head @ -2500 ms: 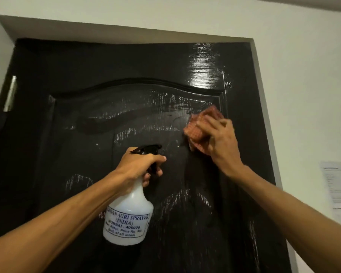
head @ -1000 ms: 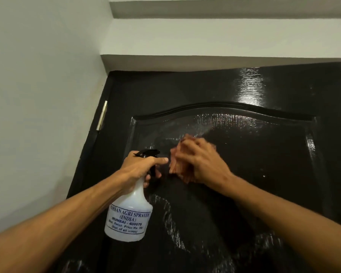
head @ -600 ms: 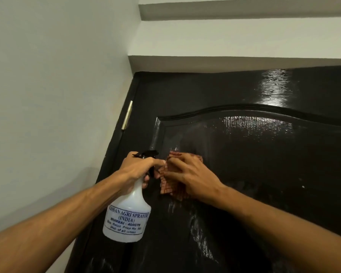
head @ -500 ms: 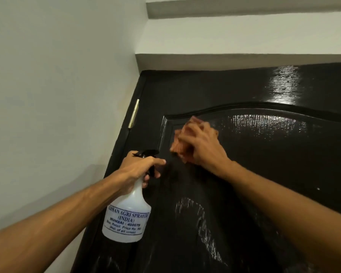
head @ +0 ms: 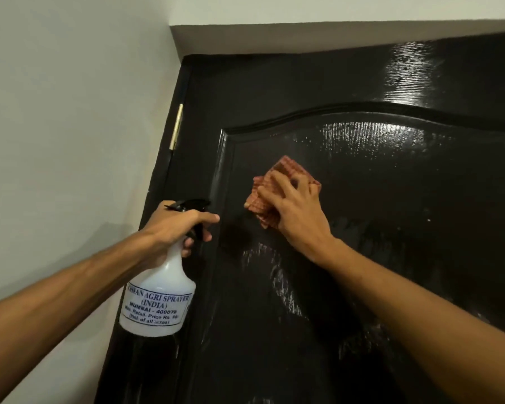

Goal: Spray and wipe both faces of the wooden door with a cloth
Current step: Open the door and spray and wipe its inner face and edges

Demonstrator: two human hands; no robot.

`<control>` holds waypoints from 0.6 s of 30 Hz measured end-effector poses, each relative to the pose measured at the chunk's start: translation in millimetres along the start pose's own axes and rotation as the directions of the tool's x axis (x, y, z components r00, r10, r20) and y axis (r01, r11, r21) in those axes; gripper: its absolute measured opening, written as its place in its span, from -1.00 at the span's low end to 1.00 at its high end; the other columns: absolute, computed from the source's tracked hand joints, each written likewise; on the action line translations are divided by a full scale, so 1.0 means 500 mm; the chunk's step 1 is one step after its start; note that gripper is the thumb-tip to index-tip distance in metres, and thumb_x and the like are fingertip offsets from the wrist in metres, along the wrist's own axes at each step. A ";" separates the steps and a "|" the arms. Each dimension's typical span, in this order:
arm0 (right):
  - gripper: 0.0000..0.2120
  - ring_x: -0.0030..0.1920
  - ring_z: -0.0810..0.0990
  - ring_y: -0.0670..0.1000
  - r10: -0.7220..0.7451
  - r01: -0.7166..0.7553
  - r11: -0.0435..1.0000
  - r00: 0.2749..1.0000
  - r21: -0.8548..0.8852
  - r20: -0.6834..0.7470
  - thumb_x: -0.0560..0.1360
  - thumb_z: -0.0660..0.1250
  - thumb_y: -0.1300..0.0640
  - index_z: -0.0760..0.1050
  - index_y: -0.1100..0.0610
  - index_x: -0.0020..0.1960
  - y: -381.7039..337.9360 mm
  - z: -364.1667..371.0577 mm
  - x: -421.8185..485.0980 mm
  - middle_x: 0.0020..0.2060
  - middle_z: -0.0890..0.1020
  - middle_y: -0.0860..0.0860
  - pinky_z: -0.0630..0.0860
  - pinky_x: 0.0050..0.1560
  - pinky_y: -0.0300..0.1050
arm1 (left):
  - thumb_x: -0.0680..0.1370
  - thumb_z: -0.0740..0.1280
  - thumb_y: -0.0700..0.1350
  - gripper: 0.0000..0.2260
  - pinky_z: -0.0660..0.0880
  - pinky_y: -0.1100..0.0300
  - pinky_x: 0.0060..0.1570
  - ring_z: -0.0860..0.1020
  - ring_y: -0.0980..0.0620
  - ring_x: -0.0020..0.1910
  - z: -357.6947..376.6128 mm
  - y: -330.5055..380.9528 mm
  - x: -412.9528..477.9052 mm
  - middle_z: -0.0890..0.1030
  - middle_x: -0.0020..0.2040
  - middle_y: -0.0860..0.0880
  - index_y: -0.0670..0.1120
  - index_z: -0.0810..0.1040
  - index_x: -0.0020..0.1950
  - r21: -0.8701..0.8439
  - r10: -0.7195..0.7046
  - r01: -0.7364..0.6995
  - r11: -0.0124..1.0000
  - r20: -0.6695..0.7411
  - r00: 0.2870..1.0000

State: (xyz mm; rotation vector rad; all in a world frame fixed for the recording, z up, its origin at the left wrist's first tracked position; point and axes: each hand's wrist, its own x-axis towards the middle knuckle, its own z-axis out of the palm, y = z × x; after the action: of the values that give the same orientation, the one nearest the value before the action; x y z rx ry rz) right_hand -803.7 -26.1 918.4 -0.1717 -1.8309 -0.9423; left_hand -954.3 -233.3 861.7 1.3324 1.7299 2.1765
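Head view: the glossy black wooden door (head: 391, 228) fills most of the frame. It stands upright with its long axis vertical and its panelled face turned toward me, meeting the pale painted wall (head: 70, 126) on its hinge side. I cannot see its other face.

My left hand (head: 175, 225) is curled round the neck of the white plastic spray bottle with a black trigger head (head: 161, 298). The bottle hangs roughly upright, just beside the door's left stile, nozzle aimed at the door.

My right hand (head: 298, 214) lies flat with fingers spread. It presses the folded reddish checked cloth (head: 286, 167) against the upper left of the arched panel. The small brass hinge (head: 176, 126) sits on the left edge, above both hands.

Risks, as I judge them:
- Pale wet streaks below the cloth may dry into marks if I leave them unwiped.
- With only flat fingers on it, the cloth may bunch or slip on the slick finish.
- The bottle's base may knock the stile.
- A stray squeeze would wet the wall.
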 end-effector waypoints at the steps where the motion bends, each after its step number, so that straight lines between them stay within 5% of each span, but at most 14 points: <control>1: -0.48 0.35 0.37 0.26 -0.071 0.071 0.997 0.997 -0.005 0.009 0.49 0.42 -0.06 0.47 -0.07 0.44 -0.023 0.007 -0.040 0.47 0.39 0.11 0.44 0.21 0.27 | 0.52 0.54 -0.09 -0.78 0.34 0.23 -0.53 0.39 0.06 -0.54 0.008 0.000 -0.002 0.72 -0.14 -0.28 -0.25 0.68 -0.02 -0.004 0.000 0.000 1.000 0.001 1.000; 3: -0.44 0.38 0.38 0.23 -0.399 0.398 0.917 0.907 0.034 0.137 0.49 0.32 -0.03 0.42 -0.07 0.49 -0.086 0.030 -0.144 0.49 0.39 0.10 0.45 0.22 0.19 | 0.52 0.54 -0.08 -0.77 0.35 0.23 -0.54 0.39 0.06 -0.53 0.022 -0.001 -0.010 0.72 -0.09 -0.31 -0.25 0.68 0.00 -0.007 -0.014 0.014 1.000 0.014 1.000; 5: -0.43 0.40 0.34 0.18 -0.520 0.520 0.851 0.811 0.078 0.268 0.48 0.24 -0.02 0.41 -0.08 0.50 -0.092 0.015 -0.215 0.51 0.37 0.09 0.43 0.27 0.15 | 0.51 0.54 -0.09 -0.77 0.34 0.24 -0.54 0.38 0.06 -0.54 0.052 -0.002 -0.027 0.71 -0.09 -0.32 -0.26 0.68 -0.01 -0.023 -0.036 0.037 0.999 0.041 0.998; 7: -0.47 0.37 0.35 0.16 -0.381 0.380 0.924 0.909 0.038 0.167 0.48 0.24 -0.03 0.48 -0.07 0.45 -0.016 -0.025 -0.196 0.47 0.42 0.09 0.39 0.25 0.16 | 0.51 0.55 -0.11 -0.78 0.33 0.25 -0.54 0.38 0.05 -0.53 0.092 0.007 -0.044 0.71 -0.13 -0.29 -0.26 0.68 -0.02 -0.024 -0.035 0.037 0.999 0.080 0.996; 9: -0.48 0.33 0.33 0.21 -0.091 0.093 0.995 0.993 -0.025 0.074 0.46 0.39 -0.06 0.51 -0.09 0.42 0.075 -0.072 -0.146 0.46 0.42 0.11 0.40 0.19 0.18 | 0.51 0.55 -0.12 -0.78 0.33 0.24 -0.53 0.38 0.04 -0.52 0.115 0.017 -0.053 0.71 -0.15 -0.26 -0.27 0.68 -0.03 -0.037 -0.022 0.026 0.999 0.092 0.996; 12: -0.47 0.31 0.35 0.26 0.125 -0.125 0.992 0.992 -0.025 0.000 0.44 0.49 -0.01 0.52 -0.06 0.40 0.124 -0.092 -0.130 0.47 0.40 0.14 0.43 0.22 0.21 | 0.51 0.56 -0.12 -0.80 0.33 0.23 -0.53 0.39 0.04 -0.51 0.129 0.030 -0.054 0.71 -0.16 -0.25 -0.26 0.69 -0.04 -0.063 -0.011 0.018 0.998 0.106 0.994; 14: -0.49 0.32 0.41 0.28 -0.050 0.049 0.998 0.999 0.034 0.020 0.45 0.47 -0.01 0.53 0.00 0.39 0.074 -0.074 -0.201 0.43 0.44 0.16 0.47 0.24 0.23 | 0.51 0.56 -0.11 -0.80 0.34 0.22 -0.53 0.39 0.05 -0.52 0.151 0.035 -0.062 0.71 -0.17 -0.25 -0.25 0.69 -0.05 -0.058 -0.010 0.017 0.998 0.113 0.994; 16: -0.46 0.38 0.40 0.26 -0.375 0.368 0.927 0.906 0.074 0.196 0.48 0.37 0.05 0.47 -0.01 0.46 0.025 -0.071 -0.305 0.48 0.40 0.15 0.47 0.27 0.20 | 0.51 0.55 -0.12 -0.81 0.33 0.22 -0.53 0.38 0.06 -0.54 0.178 0.035 -0.076 0.70 -0.18 -0.25 -0.25 0.68 -0.07 -0.058 -0.009 0.016 0.998 0.126 0.992; 18: -0.41 0.40 0.38 0.21 -0.419 0.423 0.904 0.856 0.057 0.302 0.47 0.39 0.02 0.42 -0.06 0.50 0.066 -0.110 -0.354 0.52 0.36 0.12 0.44 0.27 0.14 | 0.51 0.55 -0.12 -0.81 0.31 0.22 -0.52 0.38 0.06 -0.54 0.225 0.036 -0.097 0.70 -0.19 -0.23 -0.25 0.69 -0.08 -0.047 -0.022 0.031 0.998 0.178 0.984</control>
State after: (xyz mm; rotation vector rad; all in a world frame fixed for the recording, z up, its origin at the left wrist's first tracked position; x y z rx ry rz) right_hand -664.8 11.2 797.1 0.0899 -2.2053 -1.2881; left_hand -843.8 -179.4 848.2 1.4337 1.6095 2.0034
